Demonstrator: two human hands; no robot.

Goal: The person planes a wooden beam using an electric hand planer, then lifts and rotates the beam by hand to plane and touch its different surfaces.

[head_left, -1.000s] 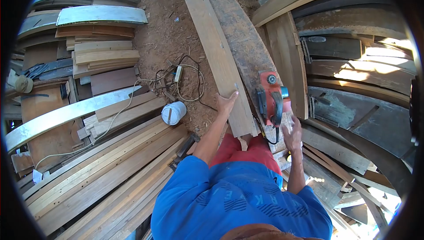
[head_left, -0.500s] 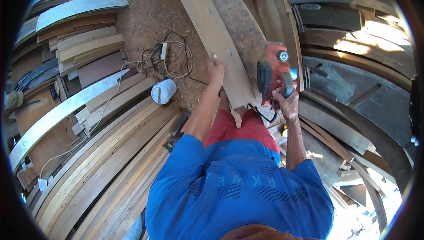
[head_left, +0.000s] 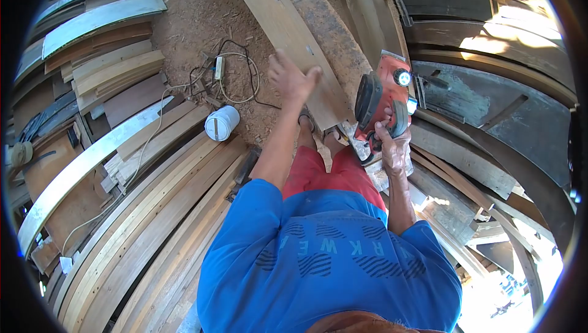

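My right hand [head_left: 394, 145] is wrapped round the rear handle of a red electric hand planer [head_left: 386, 91]. The planer is tilted, beside the near right end of a long wooden board [head_left: 293, 30]. That board lies lengthwise away from me, next to a wider, stained plank [head_left: 334, 24]. Over the board's left edge is my left hand [head_left: 294, 81], fingers spread and holding nothing. Whether its fingertips touch the wood I cannot tell.
Stacked boards [head_left: 131, 210] fill the left side. A white bucket [head_left: 222, 123] stands near them. A power strip [head_left: 219, 68] and looped cords lie on the shaving-strewn ground. Dark wooden panels [head_left: 478, 109] rest at the right.
My left hand has come off the board's edge and its fingers have spread. The planer has tilted and shifted slightly, still in my right hand. The view has moved a little.
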